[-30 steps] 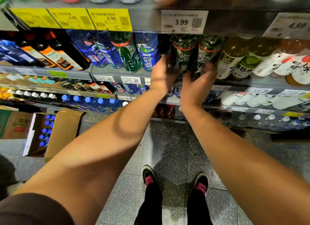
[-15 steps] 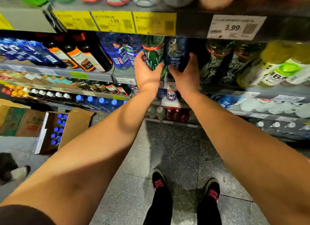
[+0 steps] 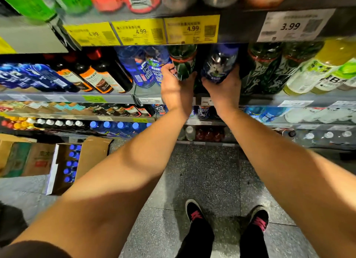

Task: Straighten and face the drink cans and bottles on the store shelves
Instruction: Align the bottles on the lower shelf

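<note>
Gripping a green bottle (image 3: 183,65), the left hand (image 3: 174,86) curls round it; the right hand (image 3: 223,88) clasps a blue bottle (image 3: 219,65), fingertips hidden; the open carton (image 3: 92,157) holds blue-capped bottles (image 3: 71,163).

Two held bottles (image 3: 219,65) stand side by side between shelf (image 3: 115,98) neighbours.

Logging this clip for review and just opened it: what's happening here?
A person stands at a drinks aisle and works on the shelf under the yellow price tags. The left hand grips a dark green bottle, and the right hand grips a blue bottle beside it. Both bottles stand at the shelf front. More dark green bottles sit to the right. An open cardboard box of blue-capped bottles lies on the floor.
</note>
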`<state>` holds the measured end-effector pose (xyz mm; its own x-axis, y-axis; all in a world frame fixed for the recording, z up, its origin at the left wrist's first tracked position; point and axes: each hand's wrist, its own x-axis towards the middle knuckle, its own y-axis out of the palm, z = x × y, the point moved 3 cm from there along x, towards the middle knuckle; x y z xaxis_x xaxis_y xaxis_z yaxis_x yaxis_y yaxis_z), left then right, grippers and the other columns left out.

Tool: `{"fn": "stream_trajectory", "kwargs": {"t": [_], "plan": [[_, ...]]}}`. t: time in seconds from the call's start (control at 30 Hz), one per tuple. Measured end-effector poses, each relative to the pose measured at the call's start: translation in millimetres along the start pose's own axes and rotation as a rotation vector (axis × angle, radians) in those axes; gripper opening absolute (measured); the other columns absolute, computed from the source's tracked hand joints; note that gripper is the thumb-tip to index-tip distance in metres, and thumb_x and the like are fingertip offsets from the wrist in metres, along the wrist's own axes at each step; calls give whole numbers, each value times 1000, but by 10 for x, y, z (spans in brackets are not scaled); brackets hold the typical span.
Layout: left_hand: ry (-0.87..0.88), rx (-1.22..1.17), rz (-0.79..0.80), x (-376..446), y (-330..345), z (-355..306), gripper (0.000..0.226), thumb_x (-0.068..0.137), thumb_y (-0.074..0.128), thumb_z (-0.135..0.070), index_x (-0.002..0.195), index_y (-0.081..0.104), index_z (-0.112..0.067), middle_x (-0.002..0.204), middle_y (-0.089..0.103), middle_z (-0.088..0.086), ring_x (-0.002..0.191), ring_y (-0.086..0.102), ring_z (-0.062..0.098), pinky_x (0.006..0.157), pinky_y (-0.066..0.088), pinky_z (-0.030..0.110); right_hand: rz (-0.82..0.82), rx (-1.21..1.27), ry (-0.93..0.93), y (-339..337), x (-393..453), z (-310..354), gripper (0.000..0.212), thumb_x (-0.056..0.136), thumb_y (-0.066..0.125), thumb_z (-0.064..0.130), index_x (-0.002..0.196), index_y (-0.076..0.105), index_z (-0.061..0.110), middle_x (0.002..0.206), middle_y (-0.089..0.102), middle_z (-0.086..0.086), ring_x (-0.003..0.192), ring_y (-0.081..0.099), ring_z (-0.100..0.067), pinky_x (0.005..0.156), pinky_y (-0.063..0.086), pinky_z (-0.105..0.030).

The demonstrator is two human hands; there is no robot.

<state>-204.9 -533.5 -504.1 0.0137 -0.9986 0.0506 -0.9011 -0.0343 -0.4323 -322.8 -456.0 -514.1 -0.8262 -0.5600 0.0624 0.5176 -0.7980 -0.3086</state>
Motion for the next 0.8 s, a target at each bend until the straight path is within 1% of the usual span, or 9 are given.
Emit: {"fn": "stream_trajectory", "kwargs": {"t": [0.07,0.13,0.2,0.3,0.43,0.5,0.57,0.67,0.8], "plan": [[-15,23,-22,5,-13,-3,48,72,84,-39,101,48,-27,74,50,-25,67,51,2,60,35,9,-11,35,-3,-78,-117,-68,78,67,84,26,132,48,3,116,60,2,100,52,7,83,39,3],[-42,6,-21,29,-18,0,47,69,85,-32,99,48,-26,75,54,-22,65,53,-2,58,38,8,3,63,8,-162,-214,-130,78,68,85,34,129,51,0,118,64,-4,106,61,-4,94,50,-18],[-71,-11,12,40,5,1,48,68,86,-29,101,52,-22,79,59,-16,66,54,-6,60,44,9,-3,119,17,-242,-301,-148,73,69,85,41,123,56,2,114,68,-6,106,66,-12,92,56,-32],[-50,-50,79,-7,96,-8,52,67,88,-22,107,56,-15,75,57,-20,60,54,-14,58,41,6,-83,98,-33,-388,-416,-78,45,71,84,41,106,62,24,98,68,18,93,67,3,81,57,-20],[-38,-52,158,-134,222,-83,57,69,86,-14,121,60,-9,92,69,-6,78,62,4,70,45,8,-135,119,-12,-677,-552,-77,41,73,84,39,102,60,24,92,62,27,92,64,10,87,58,-30],[-29,-58,166,-201,290,-137,51,70,86,-12,116,63,-7,87,68,-3,73,59,-4,67,41,3,-154,125,-22,-851,-594,-100,51,74,83,38,110,63,9,98,58,29,97,56,22,90,47,-7],[-36,-116,163,-271,372,-196,44,70,86,-7,107,61,-5,82,69,4,63,54,-14,67,43,7,-176,134,-42,-1011,-605,-110,58,72,86,30,115,61,-2,100,51,30,95,46,34,81,32,10],[-85,-194,191,-384,503,-283,46,72,83,2,111,60,3,87,71,10,71,60,-2,78,54,25,-148,181,-23,-1219,-569,-101,49,70,88,22,109,60,9,93,59,30,90,54,28,78,37,7],[-106,-208,224,-523,652,-382,49,73,84,-3,115,61,4,81,67,-3,69,59,-3,71,46,15,-61,242,44,-1406,-499,-79,56,70,87,31,115,61,11,102,71,10,93,66,9,80,47,-3]]}}
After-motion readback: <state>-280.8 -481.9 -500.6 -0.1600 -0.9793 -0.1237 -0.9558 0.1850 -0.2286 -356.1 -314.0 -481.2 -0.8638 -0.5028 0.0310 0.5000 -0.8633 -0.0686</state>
